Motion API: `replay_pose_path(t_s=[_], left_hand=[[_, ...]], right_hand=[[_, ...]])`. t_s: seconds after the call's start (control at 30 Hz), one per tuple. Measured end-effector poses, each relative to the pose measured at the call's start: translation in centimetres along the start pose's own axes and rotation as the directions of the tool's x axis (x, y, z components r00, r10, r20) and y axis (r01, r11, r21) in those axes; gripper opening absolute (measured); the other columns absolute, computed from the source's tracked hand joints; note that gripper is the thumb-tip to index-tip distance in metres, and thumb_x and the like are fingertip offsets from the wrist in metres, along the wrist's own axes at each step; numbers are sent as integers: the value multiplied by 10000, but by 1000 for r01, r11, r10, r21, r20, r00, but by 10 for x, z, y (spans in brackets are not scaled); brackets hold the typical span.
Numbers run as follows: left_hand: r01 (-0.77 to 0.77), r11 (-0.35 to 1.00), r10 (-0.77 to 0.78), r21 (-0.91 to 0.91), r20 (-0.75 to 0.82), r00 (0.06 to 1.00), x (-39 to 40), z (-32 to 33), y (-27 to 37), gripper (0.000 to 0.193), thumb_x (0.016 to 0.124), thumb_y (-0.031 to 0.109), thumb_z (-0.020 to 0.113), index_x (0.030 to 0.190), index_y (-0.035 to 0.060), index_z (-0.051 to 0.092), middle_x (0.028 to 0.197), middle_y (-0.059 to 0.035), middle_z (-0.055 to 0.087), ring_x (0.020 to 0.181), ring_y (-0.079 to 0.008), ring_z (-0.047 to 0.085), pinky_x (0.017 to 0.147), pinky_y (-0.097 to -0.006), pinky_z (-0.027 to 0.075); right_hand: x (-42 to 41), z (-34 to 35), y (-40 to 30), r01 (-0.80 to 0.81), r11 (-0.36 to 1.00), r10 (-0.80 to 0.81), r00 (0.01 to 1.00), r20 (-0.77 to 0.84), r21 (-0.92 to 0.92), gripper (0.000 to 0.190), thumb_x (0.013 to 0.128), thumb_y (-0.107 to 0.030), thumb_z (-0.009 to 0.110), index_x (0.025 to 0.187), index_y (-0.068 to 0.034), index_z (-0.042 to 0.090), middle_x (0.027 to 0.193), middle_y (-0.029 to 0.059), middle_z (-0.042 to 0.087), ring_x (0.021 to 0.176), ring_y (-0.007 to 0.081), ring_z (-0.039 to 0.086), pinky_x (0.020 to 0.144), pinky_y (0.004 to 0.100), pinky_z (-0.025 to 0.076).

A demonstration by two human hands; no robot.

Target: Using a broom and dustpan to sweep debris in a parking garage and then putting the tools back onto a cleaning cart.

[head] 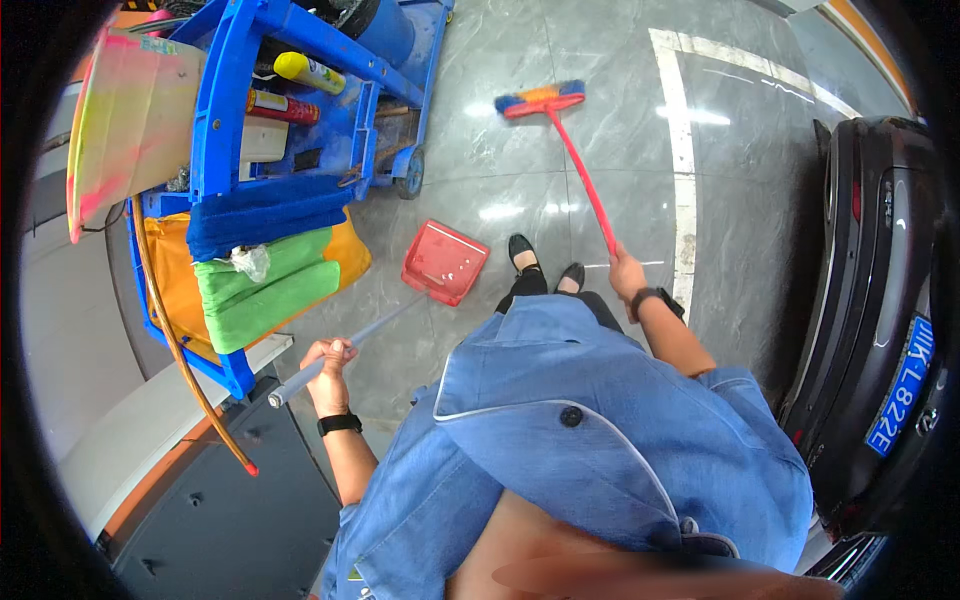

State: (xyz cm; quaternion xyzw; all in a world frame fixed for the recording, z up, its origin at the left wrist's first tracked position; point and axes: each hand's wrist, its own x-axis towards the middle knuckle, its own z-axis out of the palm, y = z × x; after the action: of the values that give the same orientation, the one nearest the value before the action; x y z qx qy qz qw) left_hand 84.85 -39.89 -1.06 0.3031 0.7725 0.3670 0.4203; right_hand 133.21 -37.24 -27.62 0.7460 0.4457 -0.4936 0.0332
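My left hand [330, 375] is closed around the grey pole of a long-handled red plastic dustpan [447, 259]. The dustpan lies on the floor in front of my feet, to the left, with small pale bits in it. My right hand [628, 281] grips the red handle of a push broom [541, 101]. Its head, with blue and orange bristles, is on or just above the tiled floor farther ahead; contact cannot be told. Both wrists wear black bands.
At the left stands a blue wheeled cleaning cart [292, 22] with green cloth [270, 289], a blue cloth [266, 217], spray cans and a wooden stick [169, 330]. A dark parked car [862, 300] is close on the right, beside a white floor line [681, 150].
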Motion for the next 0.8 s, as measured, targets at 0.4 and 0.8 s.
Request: replay_pose_path(t_s=[0.4,0.8], left_hand=[[3,995,-2,-97,5,1000,18,1,-11,239,850,133,659,678,27,532,811,-112,617,751,-182,596,717,-363,552],[-23,997,24,-68,4,1000,47,121,68,292,843,189,674,651,23,528,780,-129,596,772,-203,581,701,-371,530]], right_hand=[[-31,-78,-12,282,929,-259,958,124,-241,324,910,-193,488,1205,-59,471,867,308,618,859,475,598,742,558,467],[177,-183,-51,379,852,-290,916,278,-362,355,897,-190,480,1246,-120,487,992,252,639,964,431,597,818,520,468]])
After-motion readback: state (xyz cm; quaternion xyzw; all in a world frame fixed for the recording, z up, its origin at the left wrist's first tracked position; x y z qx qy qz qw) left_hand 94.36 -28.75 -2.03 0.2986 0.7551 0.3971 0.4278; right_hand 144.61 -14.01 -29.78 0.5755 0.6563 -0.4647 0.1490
